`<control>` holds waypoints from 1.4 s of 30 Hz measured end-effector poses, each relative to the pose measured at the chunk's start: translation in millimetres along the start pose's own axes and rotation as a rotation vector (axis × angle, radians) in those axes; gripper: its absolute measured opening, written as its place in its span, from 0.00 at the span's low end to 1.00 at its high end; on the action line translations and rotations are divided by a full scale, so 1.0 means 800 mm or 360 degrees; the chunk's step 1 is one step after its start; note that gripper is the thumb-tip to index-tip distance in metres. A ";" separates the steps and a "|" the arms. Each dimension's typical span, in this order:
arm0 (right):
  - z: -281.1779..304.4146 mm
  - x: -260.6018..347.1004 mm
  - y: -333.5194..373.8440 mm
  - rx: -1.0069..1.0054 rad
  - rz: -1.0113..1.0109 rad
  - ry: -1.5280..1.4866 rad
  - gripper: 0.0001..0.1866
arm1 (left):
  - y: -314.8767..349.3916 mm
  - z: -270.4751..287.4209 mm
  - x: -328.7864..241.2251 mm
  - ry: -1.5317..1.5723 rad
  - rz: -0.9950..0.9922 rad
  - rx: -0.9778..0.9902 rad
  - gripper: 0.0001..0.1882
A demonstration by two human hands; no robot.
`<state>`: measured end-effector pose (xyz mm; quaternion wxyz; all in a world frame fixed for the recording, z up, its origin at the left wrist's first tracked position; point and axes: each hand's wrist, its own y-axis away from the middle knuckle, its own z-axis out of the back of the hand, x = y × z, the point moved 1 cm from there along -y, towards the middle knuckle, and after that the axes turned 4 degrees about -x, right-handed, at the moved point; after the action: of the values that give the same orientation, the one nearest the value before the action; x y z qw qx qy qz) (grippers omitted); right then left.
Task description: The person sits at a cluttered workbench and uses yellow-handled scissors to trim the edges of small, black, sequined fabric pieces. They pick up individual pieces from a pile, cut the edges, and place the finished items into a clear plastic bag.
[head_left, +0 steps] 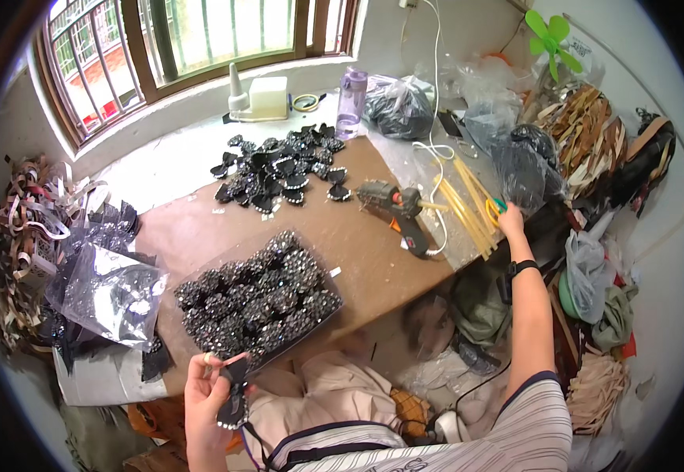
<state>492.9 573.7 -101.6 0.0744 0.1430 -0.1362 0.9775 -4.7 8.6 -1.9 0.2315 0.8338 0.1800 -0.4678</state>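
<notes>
My left hand [210, 393] is closed on a black bow [234, 397] edged with shiny white beads, near the table's front edge. A thin pinkish strip [232, 359] shows at the fingertips. Out to the right, my right hand [511, 222] has its fingers closed at the green and yellow handles of a pair of scissors [496, 208], beside long yellowish glue sticks [468, 212]. Left of them lies a glue gun [399, 211] with a stick in its back. A clear box [334, 308] full of sparkling black clusters [259, 295] stands in front of me.
Many black bows [283, 169] lie heaped at the back of the brown tabletop [373, 275]. A purple bottle [351, 102] and a white squeeze container [267, 98] stand behind. A clear plastic bag [110, 295] lies left. A white cord [436, 94] hangs down near the glue gun.
</notes>
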 end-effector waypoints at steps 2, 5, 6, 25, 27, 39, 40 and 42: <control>-0.025 -0.005 -0.005 0.0174 -0.0048 0.0151 0.20 | 0.012 -0.003 -0.006 0.0060 0.0015 -0.0107 0.14; -0.003 -0.004 -0.023 0.0192 -0.0050 0.0493 0.20 | 0.010 -0.021 -0.003 0.0363 0.0264 -0.0108 0.23; 0.004 0.025 -0.020 0.0272 -0.0091 0.0467 0.21 | 0.012 -0.024 -0.005 0.0341 0.0253 -0.0128 0.26; 0.237 0.242 0.374 0.1327 0.0767 -0.1662 0.21 | -0.008 -0.009 -0.063 -0.0141 -0.0271 0.0055 0.30; 0.259 0.333 0.438 0.1428 0.1257 -0.1168 0.26 | 0.000 0.002 -0.067 -0.0254 -0.0368 -0.0024 0.26; 0.235 0.542 0.535 0.0704 0.2802 -0.0280 0.17 | 0.019 0.074 -0.098 -0.0208 -0.0397 -0.0073 0.21; 0.234 0.549 0.539 0.0720 0.2835 -0.0291 0.17 | 0.016 0.081 -0.097 -0.0244 -0.0399 -0.0073 0.21; 0.231 0.561 0.542 0.0726 0.2886 -0.0275 0.17 | 0.013 0.090 -0.099 -0.0206 -0.0355 -0.0049 0.20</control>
<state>35.0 155.3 97.3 -0.7559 0.0654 -0.0058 0.6514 -89.0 -46.3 36.3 0.2019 0.7730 0.2635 -0.5406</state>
